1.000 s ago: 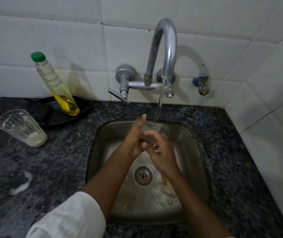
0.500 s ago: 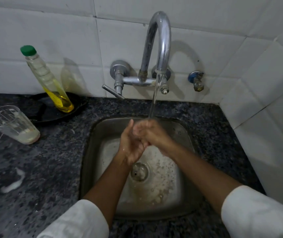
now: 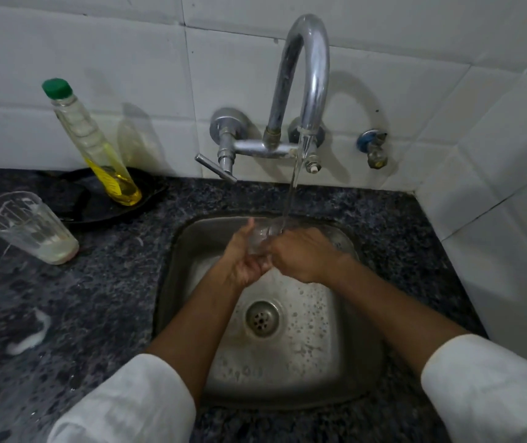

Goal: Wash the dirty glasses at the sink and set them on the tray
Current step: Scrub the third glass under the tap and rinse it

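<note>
Glass [image 3: 263,236] in my hands sits over the far half of the sink [image 3: 356,362], right under the running stream

Nearest me, my two white sleeves come in over the counter's near edge [image 3: 73,321], forearms reaching across the basin. Suds and droplets cover the steel floor around the drain [image 3: 262,318], which lies near the basin's middle, below my wrists

My left hand [image 3: 243,260] cups the glass from the left side, palm turned up and inward, thumb raised along the glass wall, fingers curled under its base. My right hand [image 3: 303,254] comes from the right, back of the hand upward, fingers bent round the glass; I cannot tell whether they go inside the rim. The glass is clear and mostly hidden between the hands, tilted toward the back wall

On the counter's left part a smear of white foam [image 3: 27,338] lies near the left edge. Further back, by the same edge, a second glass [image 3: 29,227] stands with milky residue at its bottom and streaks on its wall. Behind it, at the counter's far edge, a dark tray [image 3: 77,201] carries a leaning bottle [image 3: 96,148] with a green cap and yellow liquid low in it, resting against the tiled wall

Water [image 3: 292,190] falls from the tap [image 3: 300,84] mounted on the wall above the sink's far edge; its lever points down to the left
</note>
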